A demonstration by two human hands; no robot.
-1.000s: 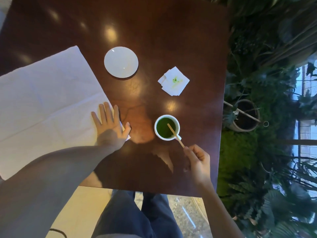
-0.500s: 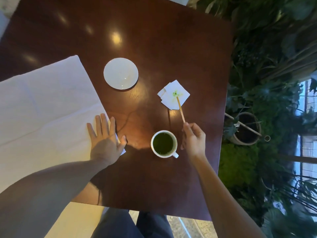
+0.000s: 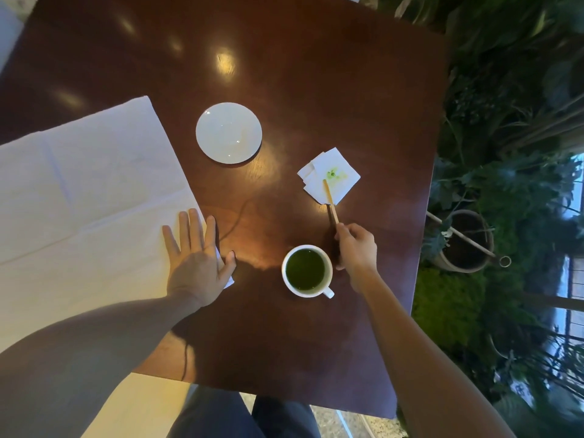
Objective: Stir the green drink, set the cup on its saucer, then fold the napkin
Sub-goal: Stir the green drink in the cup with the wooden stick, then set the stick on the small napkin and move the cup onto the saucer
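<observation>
A white cup (image 3: 307,271) of green drink stands on the dark wooden table (image 3: 316,90), its handle pointing toward me. My right hand (image 3: 357,251) is just right of the cup and pinches a wooden stir stick (image 3: 330,200), whose far tip rests on a small folded tissue (image 3: 330,175) stained green. An empty white saucer (image 3: 228,132) sits farther back to the left. A large white napkin (image 3: 79,191) lies spread open at the left. My left hand (image 3: 197,257) presses flat on the napkin's near right corner, fingers apart.
The table's right edge drops off to dense green plants and a clay pot (image 3: 467,245) with a stick in it. My legs (image 3: 240,415) show below the near table edge. A thin dark cord (image 3: 235,222) lies on the wood beside my left hand.
My right hand lifted the stick out of the green drink and carried it away to the stained tissue, where its tip now rests. The left hand stayed on the napkin.
</observation>
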